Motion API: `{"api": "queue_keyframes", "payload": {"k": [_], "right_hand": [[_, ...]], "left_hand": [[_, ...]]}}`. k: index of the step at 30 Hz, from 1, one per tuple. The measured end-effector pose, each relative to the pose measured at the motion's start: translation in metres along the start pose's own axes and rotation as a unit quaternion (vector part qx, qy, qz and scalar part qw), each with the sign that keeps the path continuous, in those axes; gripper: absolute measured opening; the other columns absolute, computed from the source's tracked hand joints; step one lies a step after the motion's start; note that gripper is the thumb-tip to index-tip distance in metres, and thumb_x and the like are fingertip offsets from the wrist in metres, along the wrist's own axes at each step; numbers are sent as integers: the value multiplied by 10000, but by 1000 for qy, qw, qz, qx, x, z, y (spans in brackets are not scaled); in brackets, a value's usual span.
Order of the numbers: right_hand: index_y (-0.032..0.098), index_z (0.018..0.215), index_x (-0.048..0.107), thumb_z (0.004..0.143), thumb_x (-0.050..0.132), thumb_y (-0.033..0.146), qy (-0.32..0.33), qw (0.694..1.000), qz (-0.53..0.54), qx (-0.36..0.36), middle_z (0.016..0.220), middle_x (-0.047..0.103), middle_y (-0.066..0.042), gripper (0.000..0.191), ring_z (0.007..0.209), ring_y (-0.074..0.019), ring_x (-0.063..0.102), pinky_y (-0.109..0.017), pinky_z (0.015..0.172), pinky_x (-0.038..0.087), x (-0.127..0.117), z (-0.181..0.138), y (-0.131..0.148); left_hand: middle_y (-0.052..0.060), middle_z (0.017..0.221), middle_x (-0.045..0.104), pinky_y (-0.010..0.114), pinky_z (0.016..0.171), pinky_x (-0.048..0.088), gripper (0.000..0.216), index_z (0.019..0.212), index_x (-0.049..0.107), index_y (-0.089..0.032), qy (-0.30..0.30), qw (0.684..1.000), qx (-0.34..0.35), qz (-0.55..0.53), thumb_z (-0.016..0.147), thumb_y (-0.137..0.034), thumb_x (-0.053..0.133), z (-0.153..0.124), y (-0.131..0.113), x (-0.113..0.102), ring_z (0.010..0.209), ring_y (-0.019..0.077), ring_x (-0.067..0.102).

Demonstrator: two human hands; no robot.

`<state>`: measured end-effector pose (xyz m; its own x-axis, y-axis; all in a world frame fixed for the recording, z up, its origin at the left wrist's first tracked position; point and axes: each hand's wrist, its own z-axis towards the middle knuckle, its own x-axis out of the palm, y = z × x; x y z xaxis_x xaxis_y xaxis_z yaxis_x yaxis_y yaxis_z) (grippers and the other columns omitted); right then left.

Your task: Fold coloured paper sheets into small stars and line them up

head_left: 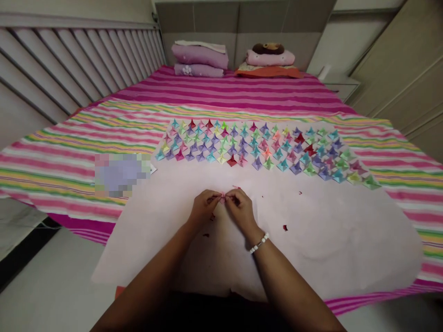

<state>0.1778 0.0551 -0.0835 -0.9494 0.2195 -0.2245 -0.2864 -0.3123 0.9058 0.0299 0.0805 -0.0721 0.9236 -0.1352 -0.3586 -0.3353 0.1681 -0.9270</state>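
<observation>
Between my two hands is a small piece of pink folded paper point(223, 198), pinched at both sides by fingertips. My left hand point(204, 205) grips its left side with thumb and forefinger. On the opposite side, my right hand point(240, 206) pinches the paper; a white beaded bracelet point(259, 243) circles that wrist. Both hands are over a large pale pink sheet point(328, 235). Beyond them, rows of small folded paper pieces point(242, 146) in many colours stand across the sheet's far part. The fingers partly hide the paper's exact shape.
Dark red scraps point(285, 228) lie scattered on the sheet. A blurred-out lilac item point(121, 173) rests at the left on the striped bedspread point(62, 157). Folded purple bedding point(200, 57) and a pink pile point(270, 57) stand by the headboard point(238, 20). A slatted rail point(83, 60) runs along the left.
</observation>
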Motion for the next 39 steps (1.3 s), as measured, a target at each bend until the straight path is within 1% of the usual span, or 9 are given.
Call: {"api": "queue_keyframes", "payload": {"k": [5,9,13,16,19,25,30,35,39], "right_hand": [[201,747,589,795,528,163,-5,1000,1,14,771,549,-13,86,661,-136,499,-270,606,412,0,0,1],[199,734,572,766,502,129,-13,1000,-4,13,762,537,-11,104,648,-137,482,-269,590,390,0,-1,1],[206,738,574,753,482,116,-14,1000,-15,8,762,545,-8,130,667,-148,487,-279,609,391,0,-1,0],[211,720,576,752,481,106,-16,1000,-23,-10,744,547,-5,145,701,-160,499,-316,718,426,0,-1,-1],[211,705,567,744,474,86,-16,999,-35,-30,724,538,0,161,705,-162,497,-342,794,428,0,-1,-1],[205,688,537,762,509,121,-21,998,-62,-14,714,508,-5,115,644,-151,464,-288,608,392,1,-1,2],[211,644,489,823,543,202,-29,997,-63,-17,682,490,1,187,648,-154,451,-305,652,408,2,0,3],[212,657,482,790,527,142,-21,998,-62,-16,699,481,2,157,663,-157,451,-301,649,402,2,0,-1],[212,650,467,778,526,133,-21,997,-66,-27,675,462,10,161,656,-157,444,-308,667,400,2,0,0]], "left_hand": [[33,733,647,285,628,521,171,848,684,-184,-27,998,-57,-22,771,-316,608,-2,0,-3,693,164,612],[14,684,615,269,581,511,168,853,675,-178,-32,997,-65,-20,760,-297,602,-2,0,-4,628,149,586],[25,781,635,286,647,515,140,825,672,-188,-32,999,-27,4,765,-219,550,0,-1,-3,702,154,599],[34,857,646,302,773,495,165,755,672,-195,-22,999,21,34,748,-131,521,1,-2,-2,837,165,604],[43,847,636,316,791,477,225,789,684,-192,-17,996,53,73,744,-80,494,1,-2,-1,830,166,590],[61,874,607,297,738,481,215,885,678,-189,-15,987,81,140,773,-108,514,-1,-2,2,827,176,569],[65,962,589,280,707,485,207,960,660,-187,-3,981,81,177,787,-162,550,-5,-2,2,749,147,572],[61,1057,593,285,756,486,266,1031,646,-213,32,958,89,270,792,-165,539,-6,-9,-3,891,179,600],[58,1097,591,276,757,489,372,1087,633,-226,78,932,97,341,772,-82,496,-5,-14,-9,935,185,596]]}}
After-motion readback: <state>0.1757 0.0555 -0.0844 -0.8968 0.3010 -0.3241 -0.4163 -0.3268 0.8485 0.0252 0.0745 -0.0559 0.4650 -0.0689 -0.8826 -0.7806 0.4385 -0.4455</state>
